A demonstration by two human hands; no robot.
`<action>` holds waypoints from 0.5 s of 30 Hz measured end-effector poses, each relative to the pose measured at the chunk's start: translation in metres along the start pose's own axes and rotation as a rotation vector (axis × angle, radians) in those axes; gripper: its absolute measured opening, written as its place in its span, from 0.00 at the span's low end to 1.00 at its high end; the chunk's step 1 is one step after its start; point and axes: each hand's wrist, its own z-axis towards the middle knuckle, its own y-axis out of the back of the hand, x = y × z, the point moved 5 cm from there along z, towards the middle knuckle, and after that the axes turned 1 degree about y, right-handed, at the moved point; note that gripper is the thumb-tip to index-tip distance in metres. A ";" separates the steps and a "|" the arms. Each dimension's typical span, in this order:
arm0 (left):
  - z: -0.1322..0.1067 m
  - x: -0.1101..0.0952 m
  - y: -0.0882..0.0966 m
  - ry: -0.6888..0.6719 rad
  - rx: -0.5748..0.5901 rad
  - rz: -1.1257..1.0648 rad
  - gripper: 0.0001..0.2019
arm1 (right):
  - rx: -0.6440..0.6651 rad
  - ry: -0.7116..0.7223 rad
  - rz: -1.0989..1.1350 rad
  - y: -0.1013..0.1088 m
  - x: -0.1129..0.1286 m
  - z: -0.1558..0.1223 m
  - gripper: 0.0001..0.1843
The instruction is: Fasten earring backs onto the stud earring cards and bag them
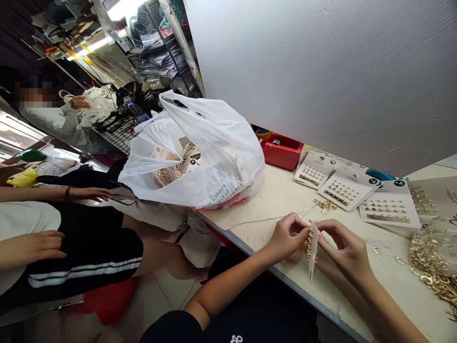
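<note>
An earring card (313, 255), turned almost edge-on to me, is held upright above the table's front edge. Gold earrings stick out from both of its faces. My left hand (288, 237) pinches it from the left with thumb and fingertips. From the other side, the fingers of my right hand (345, 248) press against the card near its upper part. Just beyond my hands is a small pile of tiny gold pieces (324, 205). Behind that lie filled earring cards (345, 187), with another white card (390, 205) to their right.
A white plastic bag (228, 157) full of carded earrings stands at the table's left end. Behind it is a red bin (283, 151). Gold rings (437, 286) and a clear bag (430, 250) of gold pieces lie right. Another person (85, 238) is at the left, a hand on scissors (123, 197).
</note>
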 end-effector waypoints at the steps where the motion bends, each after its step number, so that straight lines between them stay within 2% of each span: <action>1: 0.000 0.000 0.000 -0.001 0.005 0.007 0.26 | -0.011 -0.020 0.031 0.000 -0.001 0.000 0.02; 8: 0.003 0.000 0.000 -0.023 0.028 0.003 0.27 | -0.040 -0.069 0.189 -0.002 -0.004 0.002 0.02; 15: 0.002 -0.005 0.000 -0.110 0.054 0.064 0.24 | -0.069 -0.013 0.038 -0.001 0.010 0.007 0.05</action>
